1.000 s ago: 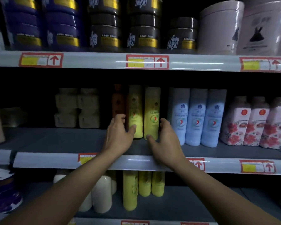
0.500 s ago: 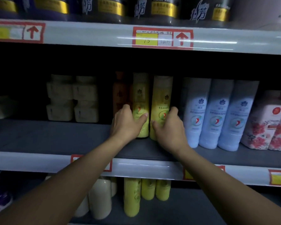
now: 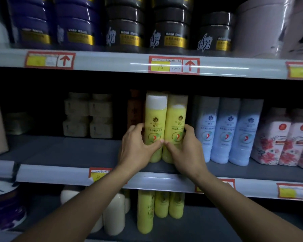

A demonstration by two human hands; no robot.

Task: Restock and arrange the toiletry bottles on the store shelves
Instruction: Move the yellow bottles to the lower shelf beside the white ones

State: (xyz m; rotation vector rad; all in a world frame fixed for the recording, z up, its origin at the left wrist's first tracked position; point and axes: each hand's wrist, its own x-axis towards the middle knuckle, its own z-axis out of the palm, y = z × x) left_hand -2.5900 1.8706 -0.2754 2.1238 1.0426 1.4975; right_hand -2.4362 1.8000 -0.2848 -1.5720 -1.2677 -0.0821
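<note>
Two tall yellow bottles stand side by side on the middle shelf (image 3: 77, 151). My left hand (image 3: 136, 149) wraps the left yellow bottle (image 3: 155, 119) low down, thumb across its front. My right hand (image 3: 185, 151) grips the right yellow bottle (image 3: 177, 119) the same way. The two thumbs almost meet between the bottles. The bottles' bases sit near the shelf's front edge. An orange bottle (image 3: 134, 109) stands just behind and left of them, partly hidden.
Three pale blue bottles (image 3: 227, 130) stand right of the yellow pair, then pink floral bottles (image 3: 283, 137). Cream jars (image 3: 87, 116) are stacked at the back left. Dark tubs (image 3: 124, 28) fill the top shelf. Yellow bottles (image 3: 161, 206) and white bottles (image 3: 114, 217) stand on the lower shelf.
Both hands have closed around the two yellow bottles and drawn them forward toward the shelf's front edge. The view has moved closer to the shelf.
</note>
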